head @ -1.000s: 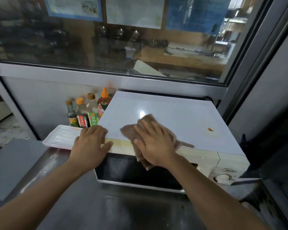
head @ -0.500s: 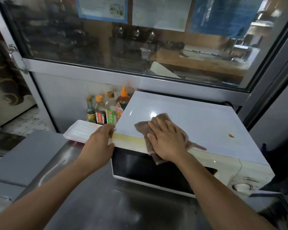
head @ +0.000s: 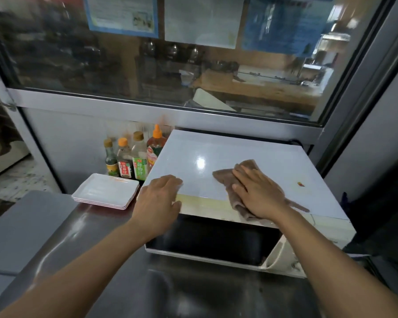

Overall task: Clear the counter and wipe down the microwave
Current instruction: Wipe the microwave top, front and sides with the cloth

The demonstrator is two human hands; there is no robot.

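Observation:
A white microwave [head: 216, 154] with a dark door stands on the steel counter [head: 129, 285]. My right hand [head: 257, 191] lies flat with straight fingers on a brown cloth [head: 246, 167], pressing it onto the microwave's top near the front edge. My left hand [head: 156, 203] rests on the top's front left corner, fingers on the surface and thumb along the front edge. A small red and yellow spot [head: 301, 184] sits on the top at the right.
Several sauce bottles [head: 133, 159] stand against the wall left of the microwave. A stack of white rectangular plates [head: 105, 191] lies in front of them. A glass window [head: 170, 53] runs behind. A grey surface [head: 19, 228] adjoins the counter at left.
My right hand has slid the cloth to the right and slightly back across the microwave top. My left hand stays at the front left corner. The camera view has shifted.

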